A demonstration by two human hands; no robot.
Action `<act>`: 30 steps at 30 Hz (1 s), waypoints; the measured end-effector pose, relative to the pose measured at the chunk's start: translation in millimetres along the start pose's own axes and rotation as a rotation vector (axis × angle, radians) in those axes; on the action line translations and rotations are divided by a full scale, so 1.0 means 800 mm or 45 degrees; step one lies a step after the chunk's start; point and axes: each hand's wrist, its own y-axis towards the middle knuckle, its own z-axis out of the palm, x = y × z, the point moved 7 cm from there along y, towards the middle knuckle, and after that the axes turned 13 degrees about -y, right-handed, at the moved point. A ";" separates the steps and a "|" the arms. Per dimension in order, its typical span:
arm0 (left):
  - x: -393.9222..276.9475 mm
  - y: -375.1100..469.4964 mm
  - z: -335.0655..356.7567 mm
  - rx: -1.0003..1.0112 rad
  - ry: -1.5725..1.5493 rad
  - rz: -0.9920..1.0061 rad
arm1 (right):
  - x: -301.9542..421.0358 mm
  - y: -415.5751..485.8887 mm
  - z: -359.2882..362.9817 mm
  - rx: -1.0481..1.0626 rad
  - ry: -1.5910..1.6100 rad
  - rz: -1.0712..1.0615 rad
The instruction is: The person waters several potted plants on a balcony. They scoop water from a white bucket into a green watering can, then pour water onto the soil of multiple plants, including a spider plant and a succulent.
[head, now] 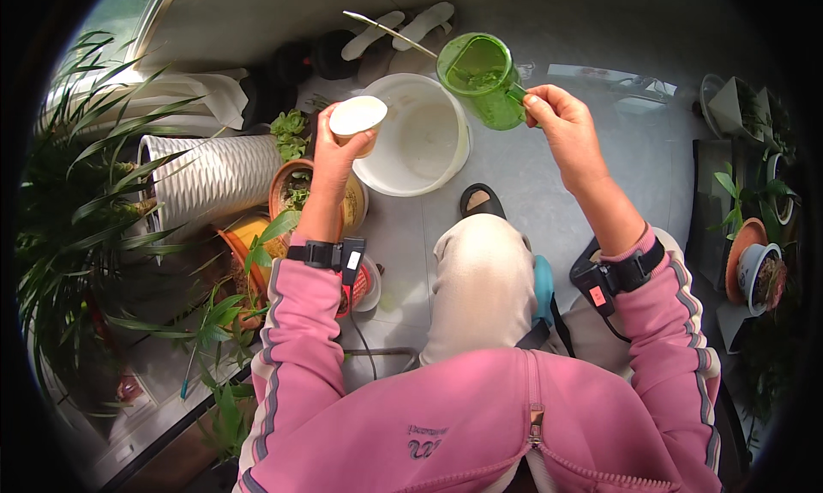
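My right hand (566, 128) grips the handle of a translucent green watering can (472, 107), whose thin metal spout (391, 33) points up and left. In my left hand (334, 149) is a small cup (357, 117) with a bright white top; whether that is a lid or its contents I cannot tell. Beneath and between the two hands stands a round white plastic bucket (411, 185) on the grey floor. A little pale residue shows on its inside; the can and the cup are both held above its rim level.
To the left are a white woven-pattern planter (222, 171) with a spiky-leaved plant (71, 236) and an orange-rimmed pot (281, 183). Shoes (421, 27) lie beyond the bucket. At the right stand several potted plants, including a white pot (749, 271). My sandalled foot (482, 202) is close to the bucket.
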 end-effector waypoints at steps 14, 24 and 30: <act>0.396 0.141 -0.033 0.311 1.243 -0.773 | -0.001 -0.027 -0.097 -0.182 -0.139 0.336; 0.454 0.173 0.088 0.608 0.931 -0.460 | -0.018 -0.020 -0.090 -0.191 -0.154 0.407; 0.375 0.154 0.074 0.454 0.106 -0.616 | -0.014 -0.015 -0.074 -0.126 -0.210 0.356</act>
